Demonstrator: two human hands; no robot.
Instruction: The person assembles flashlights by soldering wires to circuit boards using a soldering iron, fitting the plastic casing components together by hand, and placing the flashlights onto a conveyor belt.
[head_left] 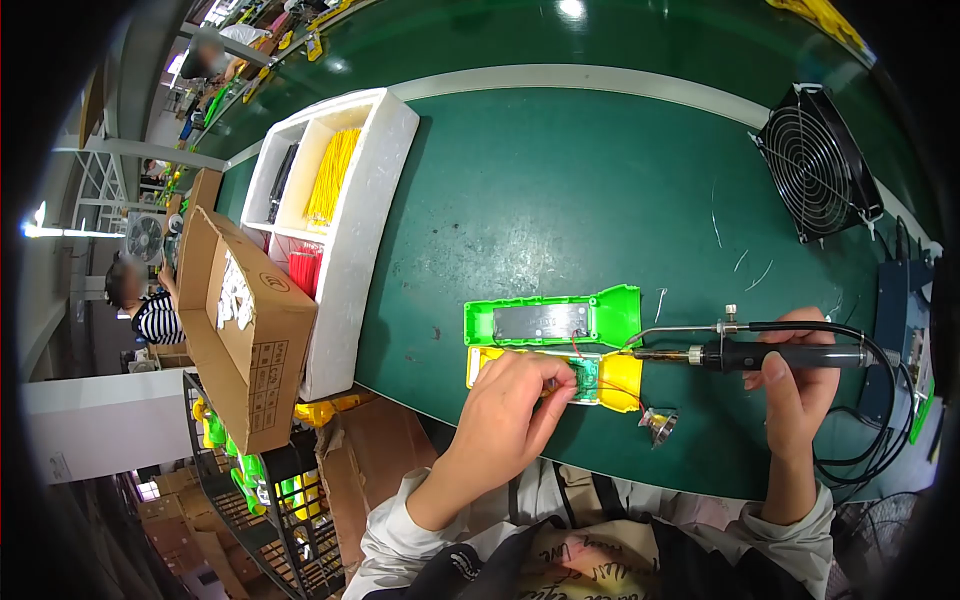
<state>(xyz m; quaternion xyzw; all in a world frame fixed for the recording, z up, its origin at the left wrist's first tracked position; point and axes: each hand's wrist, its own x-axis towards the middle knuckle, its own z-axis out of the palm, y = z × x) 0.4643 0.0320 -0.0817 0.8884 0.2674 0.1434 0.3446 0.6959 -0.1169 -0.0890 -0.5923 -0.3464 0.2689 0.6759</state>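
My right hand (800,385) is wrapped round the black handle of a soldering iron (745,354), whose tip points left over the yellow half-shell (622,380). A thin metal tube fixed to the iron reaches the same spot. My left hand (515,415) is closed in a pinch at the green circuit board (586,380) in the yellow shell; a thin wire runs by its fingertips, and what they grip is too small to make out. Just beyond lies a green half-shell (615,315) with a dark block (540,322) inside. A small round reflector (659,425) hangs on wires at the right.
A white foam box (345,290) holds yellow, black and red wires. Beside it stands a cardboard box (262,350) with white parts. A black fan (815,165) is at the back right, near a blue unit (895,320) and black cables. Other people sit far left.
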